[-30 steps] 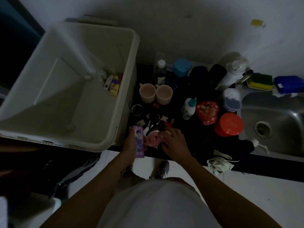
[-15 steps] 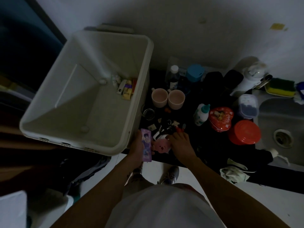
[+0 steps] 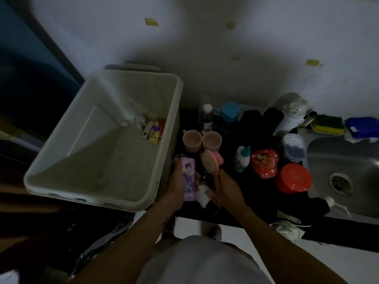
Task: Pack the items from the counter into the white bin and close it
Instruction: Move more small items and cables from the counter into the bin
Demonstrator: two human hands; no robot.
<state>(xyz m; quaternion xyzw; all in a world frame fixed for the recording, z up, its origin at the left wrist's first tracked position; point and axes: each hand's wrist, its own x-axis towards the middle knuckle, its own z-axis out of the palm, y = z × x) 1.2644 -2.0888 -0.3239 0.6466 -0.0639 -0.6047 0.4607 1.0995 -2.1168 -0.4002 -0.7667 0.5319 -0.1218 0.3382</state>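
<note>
Probably light and stiff, mid-frame: pink hairbrush (image 3: pixel 208 161) gripped by its handle in right hand (image 3: pixel 226 186), purple box (image 3: pixel 188 178) clasped in left hand (image 3: pixel 176 182).

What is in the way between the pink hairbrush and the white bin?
Only the left hand, gripping a purple box, sits between the pink hairbrush in the right hand and the open white bin.
</note>
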